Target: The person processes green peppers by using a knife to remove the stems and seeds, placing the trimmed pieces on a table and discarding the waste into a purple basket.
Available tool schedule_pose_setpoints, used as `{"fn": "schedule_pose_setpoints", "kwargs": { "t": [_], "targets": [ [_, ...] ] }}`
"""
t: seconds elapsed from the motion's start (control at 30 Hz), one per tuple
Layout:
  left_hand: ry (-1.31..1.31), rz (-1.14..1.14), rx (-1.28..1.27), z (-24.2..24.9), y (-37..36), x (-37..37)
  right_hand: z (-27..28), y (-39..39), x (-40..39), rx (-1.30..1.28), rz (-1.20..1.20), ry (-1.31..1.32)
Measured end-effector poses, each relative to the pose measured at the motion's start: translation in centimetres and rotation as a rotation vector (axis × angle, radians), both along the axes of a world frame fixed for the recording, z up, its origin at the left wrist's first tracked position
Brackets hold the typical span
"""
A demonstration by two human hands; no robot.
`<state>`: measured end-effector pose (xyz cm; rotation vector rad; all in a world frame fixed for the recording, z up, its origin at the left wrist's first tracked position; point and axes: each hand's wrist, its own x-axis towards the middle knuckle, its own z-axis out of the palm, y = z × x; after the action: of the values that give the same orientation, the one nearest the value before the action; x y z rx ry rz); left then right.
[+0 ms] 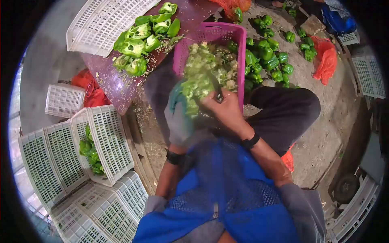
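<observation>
My left hand (178, 113), in a grey and teal glove, is curled against an opened green bell pepper (196, 91), smeared by motion. My bare right hand (227, 108) is closed around a dark, narrow curved tool (216, 87), right beside that pepper; its kind I cannot tell. Both hands are over the near end of a pink plastic crate (242, 48). Inside the crate lies a heap of pale green pepper cores and scraps (208, 60).
Cut pepper halves (137, 40) and scattered seeds lie on a reddish board (111, 83), beside a white crate (97, 24). Whole green peppers (265, 54) are on the floor at right, near red mesh bags (324, 58). White crates (52, 162) stand at lower left.
</observation>
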<state>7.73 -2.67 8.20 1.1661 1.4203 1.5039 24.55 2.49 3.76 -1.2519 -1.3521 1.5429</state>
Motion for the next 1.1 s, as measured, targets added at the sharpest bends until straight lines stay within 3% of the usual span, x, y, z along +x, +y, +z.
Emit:
{"fn": "schedule_pose_setpoints", "kwargs": {
  "t": [0.03, 0.17, 0.27, 0.37, 0.43, 0.5, 0.53, 0.6, 0.63, 0.7, 0.73, 0.83, 0.87, 0.97, 1.0, 1.1],
  "targets": [
    [0.149, 0.051, 0.001, -0.2, 0.3, 0.1, 0.2, -0.3, -0.3, 0.02, 0.056, 0.007],
    [0.306, -0.032, 0.048, -1.1, -0.5, 0.9, -0.8, -0.4, -1.1, 0.048, 0.075, -0.144],
    [0.312, 0.001, -0.004, -1.1, -0.9, 0.4, 0.2, -0.4, -0.7, -0.027, -0.077, -0.229],
    [-0.097, -0.046, -0.039, 0.4, -0.8, -0.3, -3.4, 0.6, 0.2, 0.016, -0.236, -0.095],
    [-0.465, -0.069, -0.103, 2.2, -0.2, -0.3, -3.3, 1.5, 1.3, -0.173, -0.196, -0.041],
    [-0.283, -0.117, -0.13, 1.3, 0.3, -1.0, -5.1, 1.6, 1.8, -0.269, -0.183, 0.007],
    [0.105, -0.143, -0.108, 0.0, 0.8, -2.0, -5.8, 1.4, 1.9, -0.288, -0.178, -0.006],
    [0.036, -0.135, -0.143, -0.7, 1.7, -2.5, -7.0, 1.6, 2.1, -0.187, -0.172, -0.18],
    [0.001, -0.129, -0.16, -0.6, 2.5, -2.6, -8.1, 2.0, 2.0, -0.192, -0.188, -0.123],
    [-0.339, -0.1, -0.293, -0.5, 2.9, -2.2, -9.5, 1.4, 2.6, -0.218, -0.188, -0.102],
    [-0.188, -0.031, -0.29, -1.4, 3.3, -2.2, -9.6, 1.1, 2.8, -0.226, -0.169, -0.131],
    [-0.554, -0.236, -0.276, 1.0, 3.7, -3.8, -8.5, 2.1, 3.1, -0.174, -0.066, -0.368],
    [-0.304, -0.25, -0.32, 0.6, 4.0, -4.6, -8.0, 1.6, 3.3, -0.166, -0.022, -0.41],
    [-0.376, -0.113, -0.262, 0.4, 4.2, -4.5, -8.8, 1.2, 4.1, -0.028, 0.211, -0.462],
    [-0.25, -0.121, -0.214, 0.6, 4.1, -4.7, -8.7, 1.6, 4.1, 0.007, 0.245, -0.512],
    [-0.525, -0.024, -0.242, 1.8, 3.0, -5.3, -7.0, 3.8, 3.0, 0.065, 0.261, -0.752]
  ]
}}
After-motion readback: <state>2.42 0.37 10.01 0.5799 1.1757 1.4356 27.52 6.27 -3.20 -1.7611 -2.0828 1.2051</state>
